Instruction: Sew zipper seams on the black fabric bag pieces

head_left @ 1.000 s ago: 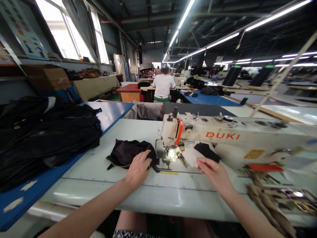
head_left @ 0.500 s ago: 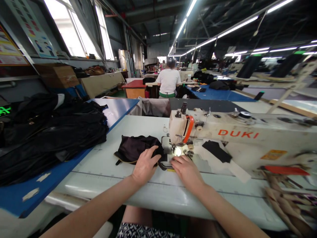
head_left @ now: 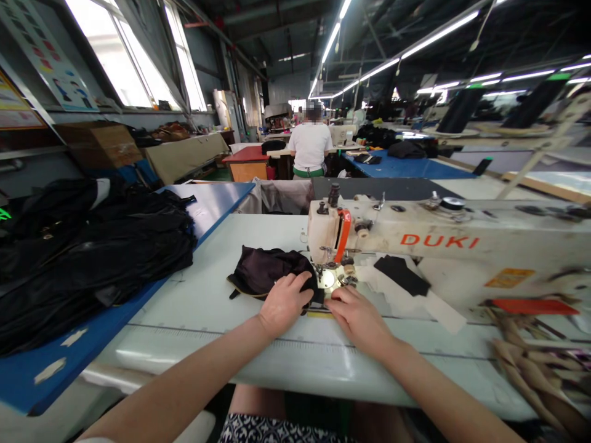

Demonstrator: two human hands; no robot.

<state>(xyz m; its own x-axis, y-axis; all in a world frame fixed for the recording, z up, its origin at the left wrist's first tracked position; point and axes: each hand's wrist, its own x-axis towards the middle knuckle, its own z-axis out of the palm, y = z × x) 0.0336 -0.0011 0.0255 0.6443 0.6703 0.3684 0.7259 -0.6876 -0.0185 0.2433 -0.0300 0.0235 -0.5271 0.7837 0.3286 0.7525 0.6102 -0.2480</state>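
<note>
Black fabric item (head_left: 270, 271): flat on the pale surface (head_left: 207, 277), right end close against the lit plate (head_left: 328, 279) of the sewing machine (head_left: 438, 227). Left hand (head_left: 287, 301): fingers slightly spread, on top of the item's right end. Right hand (head_left: 357, 317): fingers curled together beside the plate, near the item's right edge; pinch on the edge not possible to confirm.

Changes: item shifted right, nearer to the machine head than half a second ago; right hand away from the white sheets (head_left: 446, 314) and black strip (head_left: 401, 275), contact point of one second ago. Apparent significance: both hands now committed to positioning at the plate, sheets and strip out of use.

Farther out: dark garment heap (head_left: 92, 258) at left; ahead, co-worker in white shirt (head_left: 310, 146), seated, back turned.
</note>
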